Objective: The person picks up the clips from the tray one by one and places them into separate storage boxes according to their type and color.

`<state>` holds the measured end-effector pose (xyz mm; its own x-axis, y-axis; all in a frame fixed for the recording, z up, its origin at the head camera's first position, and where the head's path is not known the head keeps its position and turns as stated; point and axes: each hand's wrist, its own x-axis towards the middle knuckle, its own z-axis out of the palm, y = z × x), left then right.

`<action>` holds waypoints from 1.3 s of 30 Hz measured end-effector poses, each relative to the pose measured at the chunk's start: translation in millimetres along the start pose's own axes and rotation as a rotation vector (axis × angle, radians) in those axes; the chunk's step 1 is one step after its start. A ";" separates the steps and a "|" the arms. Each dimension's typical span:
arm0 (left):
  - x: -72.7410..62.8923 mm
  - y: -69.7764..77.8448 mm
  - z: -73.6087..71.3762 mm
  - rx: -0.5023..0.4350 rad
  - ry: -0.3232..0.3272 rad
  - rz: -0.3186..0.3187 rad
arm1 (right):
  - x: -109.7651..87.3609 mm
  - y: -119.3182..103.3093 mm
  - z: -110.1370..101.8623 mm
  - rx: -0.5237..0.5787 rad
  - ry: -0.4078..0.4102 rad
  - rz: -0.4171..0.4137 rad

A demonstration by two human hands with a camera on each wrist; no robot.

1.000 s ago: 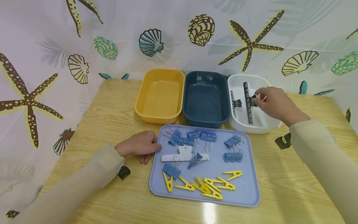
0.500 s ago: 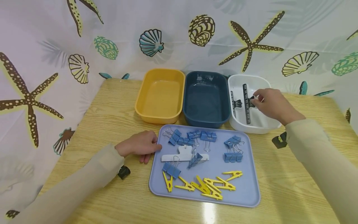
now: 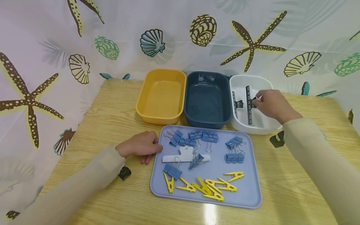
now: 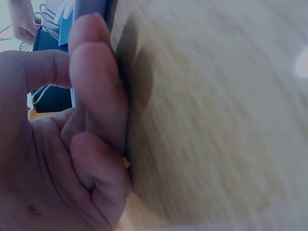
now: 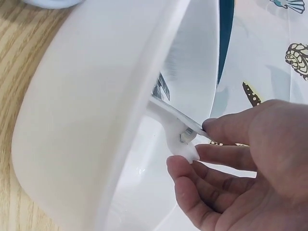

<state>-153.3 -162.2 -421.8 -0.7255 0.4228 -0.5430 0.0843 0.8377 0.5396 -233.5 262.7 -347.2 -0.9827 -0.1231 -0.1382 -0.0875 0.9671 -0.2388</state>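
My right hand [image 3: 271, 101] reaches into the white bin [image 3: 261, 129]. Thumb and fingers pinch the handle of a long bag clip [image 3: 248, 106], black-faced with white marks in the head view and white on its other side [image 5: 175, 118] in the right wrist view. Beside it in the bin lies a similar black bag clip [image 3: 239, 104]. At the lavender tray's [image 3: 153, 184] left rim is my left hand [image 3: 140, 145], thumb over the rim and other fingers curled against its outer side. On that tray are several blue binder clips [image 3: 210, 137], a white bag clip [image 3: 180, 158] and yellow clothespins [image 3: 216, 196].
A yellow bin [image 3: 161, 120] and a dark blue bin [image 3: 207, 124] stand in a row left of the white one, behind the tray. The wooden table [image 3: 112, 109] extends around them. A patterned curtain [image 3: 180, 22] hangs at the back and left.
My right hand and the bag clip it holds have shifted slightly left and toward me within the white bin. My left hand and the tray stay in place.
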 end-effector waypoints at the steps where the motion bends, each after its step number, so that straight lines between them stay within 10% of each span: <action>1: 0.0 0.2 0.0 0.002 0.000 0.002 | 0.3 -0.1 0.0 0.001 -0.005 0.003; 39: -1.4 0.8 -0.1 -0.002 -0.008 0.013 | 17.8 -0.2 7.9 -0.015 -0.076 0.084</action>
<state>-152.2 -162.1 -420.5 -0.7191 0.4364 -0.5408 0.0926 0.8314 0.5479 -249.7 258.5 -357.3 -0.9715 -0.0575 -0.2298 -0.0084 0.9779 -0.2091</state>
